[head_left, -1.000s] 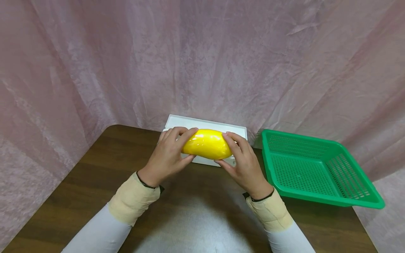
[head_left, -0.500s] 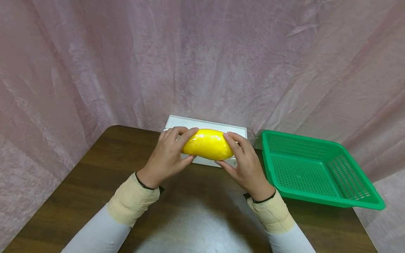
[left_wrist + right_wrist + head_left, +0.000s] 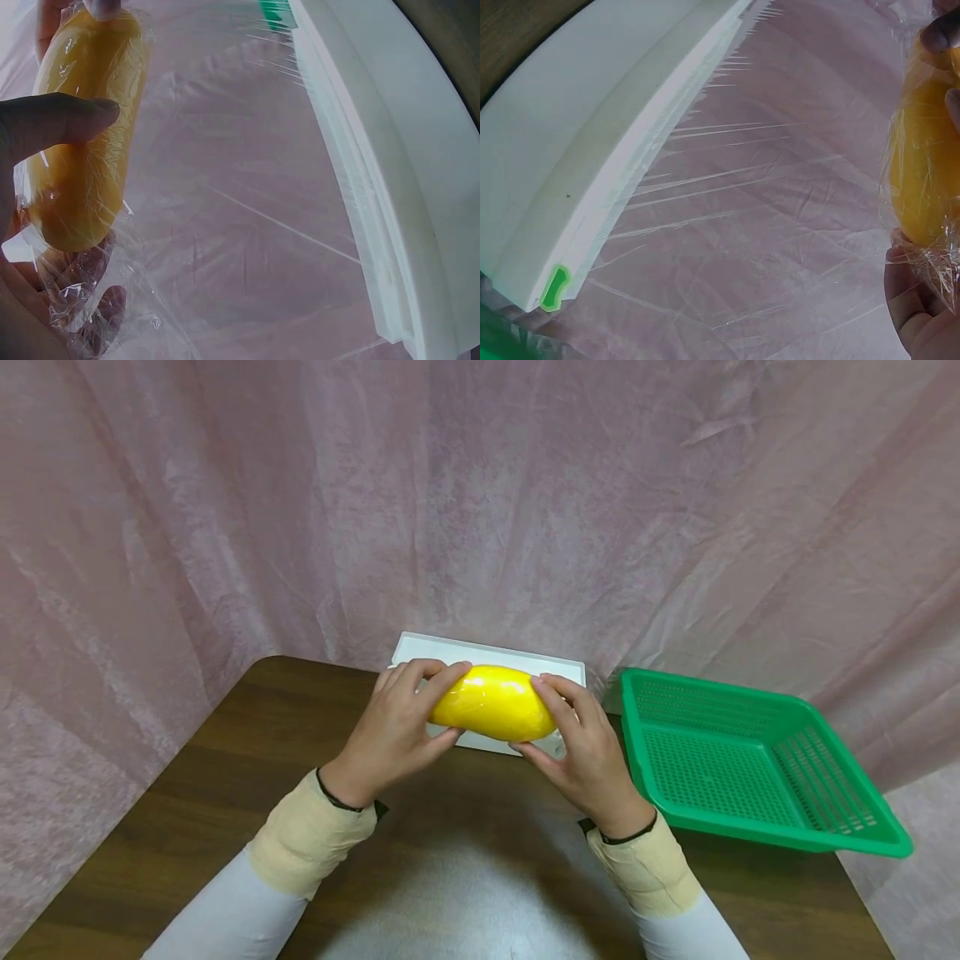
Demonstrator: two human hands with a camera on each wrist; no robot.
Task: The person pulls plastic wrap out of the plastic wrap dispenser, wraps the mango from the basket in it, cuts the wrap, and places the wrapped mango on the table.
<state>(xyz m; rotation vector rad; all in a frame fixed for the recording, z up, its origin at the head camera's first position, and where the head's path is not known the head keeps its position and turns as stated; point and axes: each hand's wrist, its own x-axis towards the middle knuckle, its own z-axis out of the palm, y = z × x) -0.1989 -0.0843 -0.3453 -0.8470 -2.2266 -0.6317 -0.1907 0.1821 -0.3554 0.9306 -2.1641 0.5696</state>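
A smooth yellow mango (image 3: 495, 703) wrapped in clear cling film is held up between both hands in the head view. My left hand (image 3: 397, 727) grips its left end, thumb below and fingers over the top. The right hand (image 3: 581, 747) holds the other end the same way. Behind them stands a white cling film dispenser (image 3: 487, 652), partly hidden by the hands and mango. In the left wrist view a sheet of cling film (image 3: 225, 210) spans from the dispenser's edge to the mango, and loose film bunches around the fingers. The right wrist view shows stretched creases along that edge.
A green plastic basket (image 3: 757, 833) stands at the right of the brown wooden table (image 3: 247, 777). A small green slider (image 3: 555, 289) sits at one end of the dispenser. Pink curtains (image 3: 480, 510) hang directly behind the table.
Both hands stay almost in place on the mango. The right hand and the mango's right end have shifted very slightly right.
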